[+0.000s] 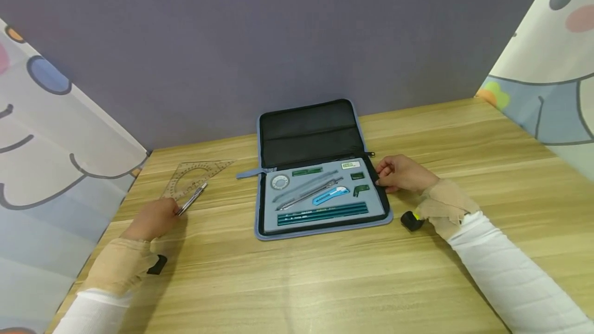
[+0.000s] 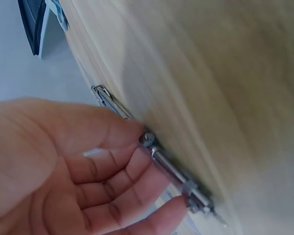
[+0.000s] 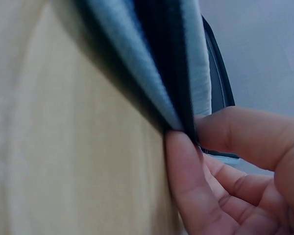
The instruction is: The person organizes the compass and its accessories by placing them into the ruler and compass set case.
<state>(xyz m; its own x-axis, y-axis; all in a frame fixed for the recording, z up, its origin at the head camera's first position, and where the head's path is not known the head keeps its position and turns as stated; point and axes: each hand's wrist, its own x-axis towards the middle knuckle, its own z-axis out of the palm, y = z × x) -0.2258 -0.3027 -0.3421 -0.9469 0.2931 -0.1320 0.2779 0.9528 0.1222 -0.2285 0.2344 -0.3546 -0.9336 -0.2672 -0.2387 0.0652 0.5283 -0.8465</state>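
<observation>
My left hand [image 1: 153,219] is low over the left side of the table, thumb and fingers pinching a silver drawing compass [image 2: 174,171]. Its needle end points away from the fingertips in the left wrist view. Just beyond lies a clear set square [image 1: 174,185] with a protractor arc, flat on the wood. At centre, a blue zip case [image 1: 308,146] lies spread open with its lid leaning back. My right hand [image 1: 403,173] pinches the case's right edge [image 3: 183,98] between thumb and index finger.
A grey foam tray [image 1: 297,182] in the case holds teal pencils [image 1: 320,214], a blue cutter [image 1: 330,196], a round white disc [image 1: 280,182], an eraser [image 1: 350,165] and small green pieces. Behind the wooden table [image 1: 297,282] stands a grey panel [image 1: 297,40], with patterned cloths at both sides.
</observation>
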